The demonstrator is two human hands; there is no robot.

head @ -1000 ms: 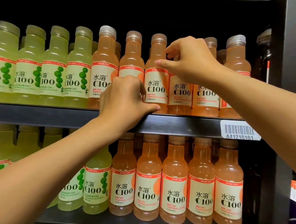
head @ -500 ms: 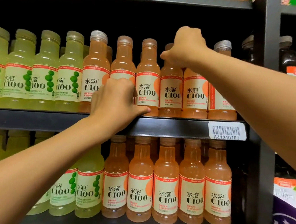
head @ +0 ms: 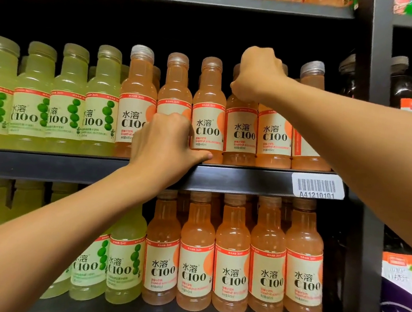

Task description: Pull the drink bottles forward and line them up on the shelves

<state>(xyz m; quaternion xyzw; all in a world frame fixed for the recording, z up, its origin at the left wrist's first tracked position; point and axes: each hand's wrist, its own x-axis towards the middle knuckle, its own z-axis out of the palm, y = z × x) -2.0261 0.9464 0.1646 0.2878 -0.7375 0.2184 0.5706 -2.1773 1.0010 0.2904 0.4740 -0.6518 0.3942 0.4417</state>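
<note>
Six orange bottles [head: 209, 110] front the middle shelf [head: 243, 178], beside four green bottles [head: 66, 100], all smooth clear plastic with ribbed caps. My left hand [head: 168, 144] wraps the second orange bottle's lower body, thumb along the shelf edge. My right hand [head: 258, 75] curls over the fifth one's neck; I can't tell how firmly.

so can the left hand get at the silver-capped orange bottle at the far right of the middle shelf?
Probably not directly: the right forearm crosses in front of that bottle, and the left hand is low at the shelf edge, several bottles away.
</note>
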